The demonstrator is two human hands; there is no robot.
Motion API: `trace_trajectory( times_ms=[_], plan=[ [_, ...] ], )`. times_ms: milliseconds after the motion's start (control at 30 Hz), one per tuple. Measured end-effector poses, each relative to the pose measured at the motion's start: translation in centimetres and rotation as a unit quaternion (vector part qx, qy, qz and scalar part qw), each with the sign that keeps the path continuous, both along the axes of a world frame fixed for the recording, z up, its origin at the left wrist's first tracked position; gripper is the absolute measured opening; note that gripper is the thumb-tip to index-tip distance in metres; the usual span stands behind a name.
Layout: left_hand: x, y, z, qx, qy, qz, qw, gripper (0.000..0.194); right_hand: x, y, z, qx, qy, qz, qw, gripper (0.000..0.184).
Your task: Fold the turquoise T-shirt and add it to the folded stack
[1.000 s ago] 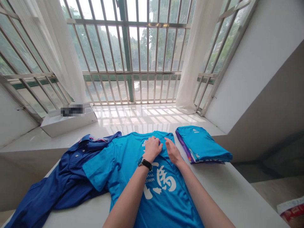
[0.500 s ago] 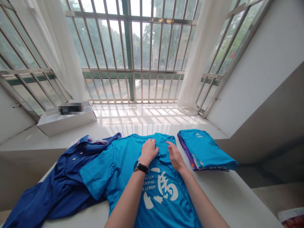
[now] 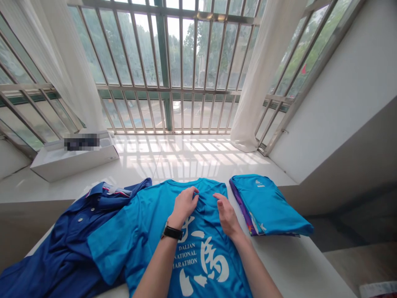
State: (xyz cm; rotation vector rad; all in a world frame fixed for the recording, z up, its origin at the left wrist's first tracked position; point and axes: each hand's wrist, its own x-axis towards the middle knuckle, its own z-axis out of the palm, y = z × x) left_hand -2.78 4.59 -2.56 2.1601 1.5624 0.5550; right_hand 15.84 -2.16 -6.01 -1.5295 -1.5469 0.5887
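A bright blue T-shirt (image 3: 155, 215) lies spread with its white-lettered print upward and its collar toward the window. Its left sleeve sticks out, while the right side looks folded inward. My left hand (image 3: 184, 205), below a black-strapped watch (image 3: 172, 232), rests on the upper back with fingers bent onto creased cloth, apparently pinching it; the fingertips are partly hidden. To its right, my right hand (image 3: 228, 215) hovers at or just over the shirt's right edge, fingers loosely apart and holding nothing visible. A navy polo shirt (image 3: 71, 231) lies partly under the left sleeve.
A stack of folded shirts (image 3: 266, 207), blue on top and purple below, sits right of the T-shirt on the white table (image 3: 297, 265). Behind is a white windowsill (image 3: 186, 161) with a white box (image 3: 74, 163) at left. Barred windows and white curtains (image 3: 252, 82) stand beyond.
My left hand has shifted left across the cloth, uncovering more of the print. My right hand stays by the right edge, its fingers bending slightly inward. The view has tilted down.
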Motion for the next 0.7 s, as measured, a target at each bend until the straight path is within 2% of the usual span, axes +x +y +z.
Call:
trace_trajectory(
  times_ms=[133,233,300,367,433,533,600,700],
  plan=[
    [0.7,0.1,-0.3,0.071,-0.043,0.039,0.996,0.021,0.0,0.1,0.0,0.004,-0.008,-0.001,1.000,0.053],
    [1.0,-0.3,0.9,0.104,-0.009,0.019,0.994,0.021,-0.1,0.2,-0.2,0.008,-0.018,0.002,1.000,0.050],
    [1.2,-1.0,2.4,0.088,0.017,-0.030,0.996,0.017,-0.1,0.2,-0.4,0.006,-0.020,0.006,1.000,0.050],
    [1.3,-1.9,3.7,0.041,0.052,-0.136,0.989,0.015,0.0,0.2,-0.6,0.000,-0.019,0.009,1.000,0.051],
    [1.6,-2.8,4.4,0.018,0.104,-0.224,0.969,0.027,0.1,0.3,-0.8,-0.004,-0.017,0.011,1.000,0.052],
    [2.4,-3.7,3.9,0.030,0.187,-0.240,0.952,0.043,0.2,0.4,-1.0,-0.007,-0.017,0.009,1.000,0.053],
    [2.7,-3.8,3.2,0.031,0.209,-0.231,0.950,0.042,0.3,0.4,-1.1,-0.010,-0.019,0.007,1.000,0.053],
    [2.7,-3.3,2.7,0.026,0.188,-0.234,0.954,0.034,0.4,0.4,-1.2,-0.014,-0.023,0.009,1.000,0.053]
  ],
)
